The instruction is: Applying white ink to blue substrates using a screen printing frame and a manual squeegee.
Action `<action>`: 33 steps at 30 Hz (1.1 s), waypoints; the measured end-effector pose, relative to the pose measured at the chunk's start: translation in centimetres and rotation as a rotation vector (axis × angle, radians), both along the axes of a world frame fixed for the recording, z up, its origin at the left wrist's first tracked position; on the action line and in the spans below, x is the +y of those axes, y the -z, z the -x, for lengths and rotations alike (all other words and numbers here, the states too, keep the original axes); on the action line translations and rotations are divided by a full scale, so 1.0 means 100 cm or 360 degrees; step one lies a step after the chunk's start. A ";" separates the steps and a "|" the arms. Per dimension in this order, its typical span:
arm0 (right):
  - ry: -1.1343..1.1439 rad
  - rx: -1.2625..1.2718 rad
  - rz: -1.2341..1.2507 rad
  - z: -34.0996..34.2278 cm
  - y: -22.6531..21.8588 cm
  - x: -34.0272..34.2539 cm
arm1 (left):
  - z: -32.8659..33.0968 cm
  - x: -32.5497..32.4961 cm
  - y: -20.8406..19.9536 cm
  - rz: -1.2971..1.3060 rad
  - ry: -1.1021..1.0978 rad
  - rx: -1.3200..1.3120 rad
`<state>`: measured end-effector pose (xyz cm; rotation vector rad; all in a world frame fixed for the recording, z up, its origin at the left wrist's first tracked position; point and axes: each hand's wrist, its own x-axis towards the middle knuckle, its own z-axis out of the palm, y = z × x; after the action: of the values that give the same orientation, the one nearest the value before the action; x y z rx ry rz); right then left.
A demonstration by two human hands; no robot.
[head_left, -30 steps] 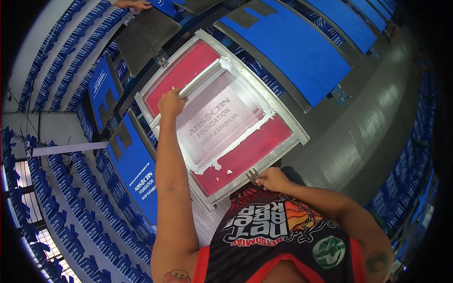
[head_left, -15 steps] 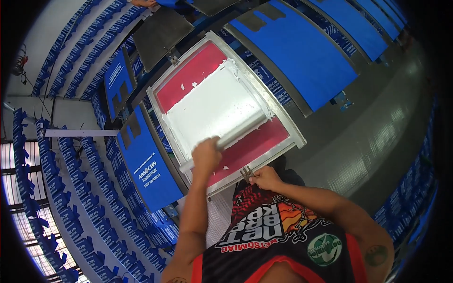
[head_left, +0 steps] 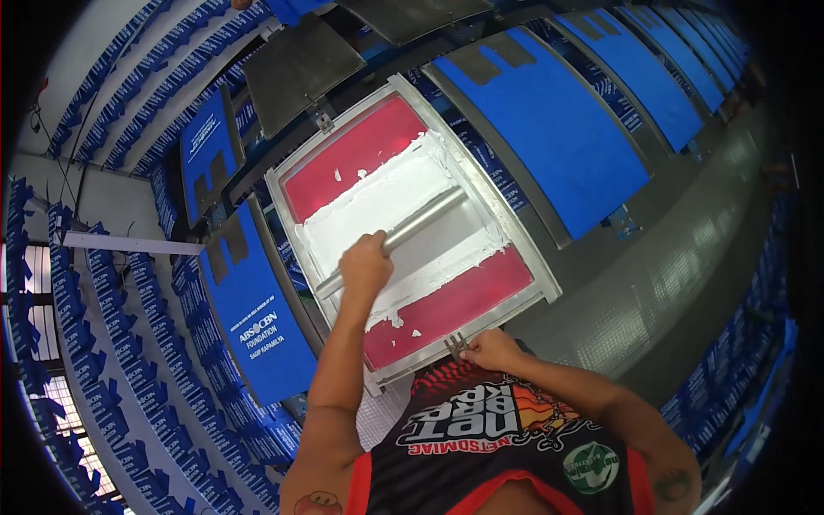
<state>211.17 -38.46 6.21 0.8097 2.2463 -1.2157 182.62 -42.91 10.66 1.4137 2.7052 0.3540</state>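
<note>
A silk-screen printing frame point(head_left: 410, 75) with pale metal edges lies in front of me. Its mesh point(head_left: 468, 292) is magenta at both ends, with white ink point(head_left: 352, 215) smeared over the middle. My left hand point(head_left: 367, 264) is closed around a squeegee point(head_left: 425, 219) with a long metallic bar. The squeegee lies slantwise across the inked part, about halfway along the screen. At the frame's near edge, my right hand point(head_left: 493, 351) pinches a small grey pronged metal piece point(head_left: 457, 345). Its link to the frame is not clear.
Blue fabric pieces lie on dark boards: one point(head_left: 257, 318) left of the frame, another point(head_left: 549, 129) right, more in a row beyond. A hinge clamp point(head_left: 324, 122) meets the frame's far side. Racks of blue printed pieces point(head_left: 129, 343) fill the left. A grey floor point(head_left: 652, 283) runs along the right.
My left hand has pushed the squeegee away from me, from near the close end of the ink to its middle. My right hand keeps its grip at the near edge. The view has shifted slightly.
</note>
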 end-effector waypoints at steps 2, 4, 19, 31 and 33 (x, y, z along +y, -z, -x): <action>-0.0173 -0.0120 -0.0047 0.011 -0.009 0.014 | 0.021 -0.005 -0.045 0.0231 -0.0156 -0.0262; -0.0147 -0.0243 0.0147 0.021 -0.034 0.042 | 0.057 -0.037 -0.052 0.0052 -0.0390 -0.0540; 0.1260 0.0370 -0.0077 -0.004 -0.021 0.185 | 0.068 -0.126 0.025 -0.1299 -0.1142 -0.1806; 0.1425 0.0682 -0.0141 -0.181 -0.038 0.456 | -0.079 0.190 -0.001 -0.1392 -0.0902 -0.1927; 0.1382 0.0598 -0.0261 -0.194 -0.040 0.496 | -0.097 0.232 -0.003 -0.1323 -0.0909 -0.2006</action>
<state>230.53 11.18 10.17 1.8831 2.3618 -1.6608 192.32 -19.69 10.99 0.1075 1.7452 1.7746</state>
